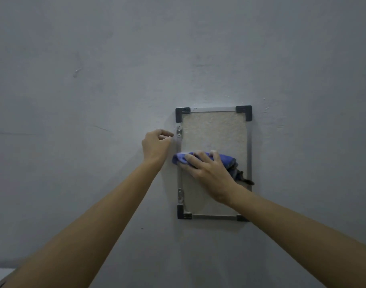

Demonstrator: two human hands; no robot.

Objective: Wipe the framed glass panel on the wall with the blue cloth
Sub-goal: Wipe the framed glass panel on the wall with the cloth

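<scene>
The framed glass panel (pixel 214 134) hangs on the grey wall (pixel 94 80), taller than it is wide, so its long axis runs up and down. It has black corner pieces and a thin metal frame.

The right hand (pixel 207 171) lies flat on the glass about midway up, fingers spread, pressing the blue cloth (pixel 225 159) against the surface. The cloth is bunched under the fingers and reaches from the left frame rail across most of the width; a dark corner of it hangs down near the right rail.

The left hand (pixel 156 145) is loosely curled, holding nothing. Its fingertips sit just beside the left frame rail, near the upper clip (pixel 179 132). Whether they touch the frame or only the wall cannot be told. A second clip (pixel 180 195) sits lower on the same rail.

Judgement: wiping is under way. The relation that governs the next stroke is the hand's place on the long axis. Bare glass lies directly above the cloth up to the top rail, and a further stretch lies below, largely hidden by the right wrist and forearm. The right hand is the working hand and is already on the glass; the left appears only to steady the frame. A stroke along the long axis, upward or downward, would cover the remainder.

Risk: pressure near the left rail could shift the panel on its clips.
</scene>
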